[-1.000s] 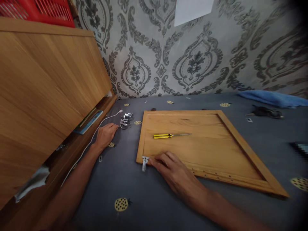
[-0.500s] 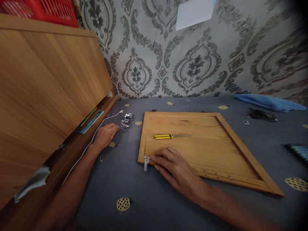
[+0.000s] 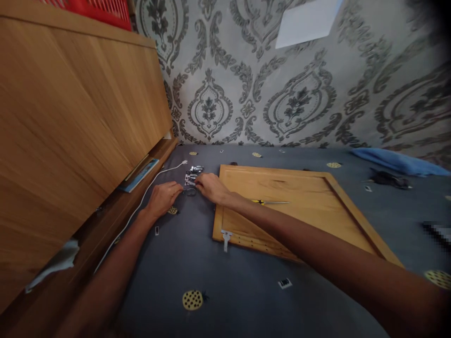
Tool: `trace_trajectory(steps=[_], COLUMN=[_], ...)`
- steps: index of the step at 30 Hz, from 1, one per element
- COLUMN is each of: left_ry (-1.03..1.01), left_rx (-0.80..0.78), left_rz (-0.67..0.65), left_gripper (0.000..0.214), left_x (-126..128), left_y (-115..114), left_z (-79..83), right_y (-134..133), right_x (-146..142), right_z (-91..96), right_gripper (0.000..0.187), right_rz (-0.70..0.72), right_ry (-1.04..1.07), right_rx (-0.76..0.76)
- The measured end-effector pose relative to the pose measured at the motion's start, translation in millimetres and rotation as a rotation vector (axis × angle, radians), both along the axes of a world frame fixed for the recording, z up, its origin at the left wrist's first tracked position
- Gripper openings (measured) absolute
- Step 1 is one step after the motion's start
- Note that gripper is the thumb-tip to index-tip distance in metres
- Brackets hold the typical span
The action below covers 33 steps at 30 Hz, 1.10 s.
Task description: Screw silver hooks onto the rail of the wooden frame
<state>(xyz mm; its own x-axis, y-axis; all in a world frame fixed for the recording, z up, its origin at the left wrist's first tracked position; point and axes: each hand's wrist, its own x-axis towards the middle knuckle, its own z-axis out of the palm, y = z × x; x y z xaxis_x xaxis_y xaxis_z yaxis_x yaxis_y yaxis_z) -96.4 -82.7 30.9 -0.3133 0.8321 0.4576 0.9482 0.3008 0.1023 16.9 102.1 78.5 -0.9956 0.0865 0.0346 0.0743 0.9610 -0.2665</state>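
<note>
Several shiny metal cabinet hinges [image 3: 194,171] lie in a small pile on the dark cloth, left of a wooden cabinet door [image 3: 299,217]. My left hand [image 3: 163,199] pinches the end of a curved metal hinge piece [image 3: 190,192] at the near side of the pile. From the right, my right hand [image 3: 212,187] reaches over the door's left edge, its closed fingertips against the hinges; what lies between them is hidden. Another hinge [image 3: 226,240] sits on the door's near left corner. A yellow screwdriver [image 3: 273,202] rests on the door, its handle partly behind my right forearm.
A white cable [image 3: 143,206] runs along the wooden cabinet [image 3: 88,108] on the left. Toward the back right lie a blue cloth [image 3: 398,162] and a black object [image 3: 391,179]. At the right edge is a blurred dark-edged object [image 3: 437,234].
My right hand has left the hinge on the door's corner and moved up and left to the hinge pile. My left hand stays beside the pile. The view has shifted slightly.
</note>
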Motion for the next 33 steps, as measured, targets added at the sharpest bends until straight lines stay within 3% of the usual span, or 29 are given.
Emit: trace_trajectory(steps=[7,18,24,33], left_ry=[-0.048,-0.340,-0.610,-0.896], left_rx=[-0.024,0.181,0.251,0.162], left_rz=[-0.025,-0.029,-0.041,-0.154], left_gripper=[0.020,0.011,0.016,0.025], left_x=[8.4,8.5,12.4,39.1], left_y=[1.4,5.4,10.6,20.1], left_z=[8.0,13.3,14.8,28.7], right_y=[0.8,10.0,-1.8,-11.7], right_x=[-5.9,-7.5,27.0,83.9], right_z=[-3.9,-12.4,-11.3,-22.4], right_gripper=[0.035,0.035,0.021,0.017], right_rz=[-0.034,-0.059,-0.021,0.057], right_ry=[-0.020,0.116,0.258,0.255], right_rx=[0.003,-0.106,-0.223,-0.386])
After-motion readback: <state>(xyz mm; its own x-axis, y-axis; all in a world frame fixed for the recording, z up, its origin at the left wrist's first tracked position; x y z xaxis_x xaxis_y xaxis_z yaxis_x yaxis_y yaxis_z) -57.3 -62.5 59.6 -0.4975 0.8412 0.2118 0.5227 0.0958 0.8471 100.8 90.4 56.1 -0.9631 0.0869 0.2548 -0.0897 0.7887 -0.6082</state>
